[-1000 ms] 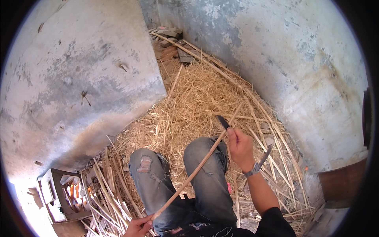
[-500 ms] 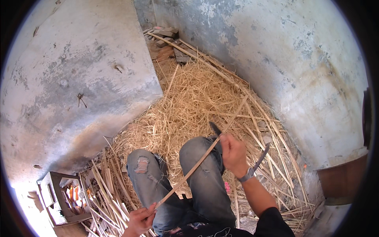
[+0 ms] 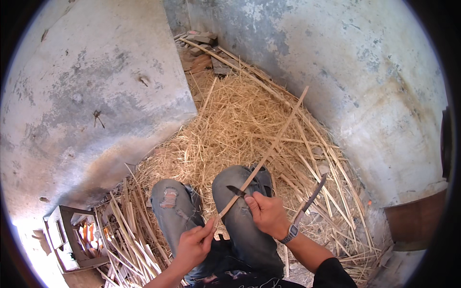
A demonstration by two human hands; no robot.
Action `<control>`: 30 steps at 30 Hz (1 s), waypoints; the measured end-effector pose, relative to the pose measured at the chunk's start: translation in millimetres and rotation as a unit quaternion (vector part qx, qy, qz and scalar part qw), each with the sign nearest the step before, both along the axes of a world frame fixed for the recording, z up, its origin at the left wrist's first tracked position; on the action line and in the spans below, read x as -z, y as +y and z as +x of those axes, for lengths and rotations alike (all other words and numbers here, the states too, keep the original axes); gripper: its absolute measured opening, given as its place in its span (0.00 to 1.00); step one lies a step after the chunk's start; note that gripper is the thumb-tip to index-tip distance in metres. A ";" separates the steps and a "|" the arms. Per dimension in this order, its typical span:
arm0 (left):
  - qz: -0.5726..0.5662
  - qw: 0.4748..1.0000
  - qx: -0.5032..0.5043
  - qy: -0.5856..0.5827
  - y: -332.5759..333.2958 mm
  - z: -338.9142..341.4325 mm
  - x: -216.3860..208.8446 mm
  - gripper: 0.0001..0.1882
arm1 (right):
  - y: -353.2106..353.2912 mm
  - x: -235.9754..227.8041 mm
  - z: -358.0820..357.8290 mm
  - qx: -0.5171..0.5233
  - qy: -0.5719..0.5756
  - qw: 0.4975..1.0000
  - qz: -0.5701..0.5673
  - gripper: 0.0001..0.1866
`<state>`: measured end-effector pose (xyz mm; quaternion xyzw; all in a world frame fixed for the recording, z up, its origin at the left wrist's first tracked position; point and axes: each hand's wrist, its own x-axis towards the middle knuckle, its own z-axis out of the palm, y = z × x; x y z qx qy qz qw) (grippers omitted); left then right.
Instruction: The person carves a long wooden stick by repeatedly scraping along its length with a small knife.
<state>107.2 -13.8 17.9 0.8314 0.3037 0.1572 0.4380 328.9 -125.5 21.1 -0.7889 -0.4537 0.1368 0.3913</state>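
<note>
Bamboo strip (image 3: 269, 153) runs diagonally over the person's knees, its far end up above the straw pile (image 3: 240, 125). Left hand (image 3: 194, 245) pinches its near end. Right hand (image 3: 266, 213) is clenched on a knife (image 3: 236, 191), blade touching the strip. Split sticks (image 3: 129, 235) lie on the floor to the left, wooden crate (image 3: 72, 237) beside them.

I count two hands — my left hand (image 3: 193, 244) and my right hand (image 3: 268, 214) — and one long cane strip (image 3: 269, 152) held between them. One knife (image 3: 236, 191) sits in the right. One wristwatch (image 3: 289, 234), two knees in torn jeans (image 3: 169, 204), one small wooden crate (image 3: 72, 235). Loose straw shavings (image 3: 230, 129) and split strips on the floor — too many to count.
</note>
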 end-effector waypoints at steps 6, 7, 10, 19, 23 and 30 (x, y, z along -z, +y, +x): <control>-0.095 0.995 -0.002 -0.037 8.6 31.6 7.3 0.17 | -5.1 5.4 8.9 -0.052 0.090 0.994 -0.015 0.19; -0.133 0.988 -0.010 -0.074 9.9 28.7 12.0 0.17 | -6.3 6.9 16.3 -0.075 0.159 0.984 -0.011 0.20; -0.264 0.964 0.023 -0.029 17.4 27.1 -5.3 0.18 | -15.3 7.9 33.1 0.003 0.524 0.851 0.036 0.21; -0.613 0.790 -0.022 -0.003 29.4 22.6 -10.4 0.19 | 19.3 -1.8 27.9 0.055 0.213 0.973 0.071 0.18; -0.563 0.827 -0.014 0.004 24.2 11.8 -8.5 0.19 | 31.3 3.1 43.4 0.067 0.010 0.998 0.007 0.18; -0.346 0.936 -0.030 0.062 16.8 -57.8 -11.4 0.16 | 39.4 -7.6 148.7 0.185 -0.132 0.974 -0.010 0.22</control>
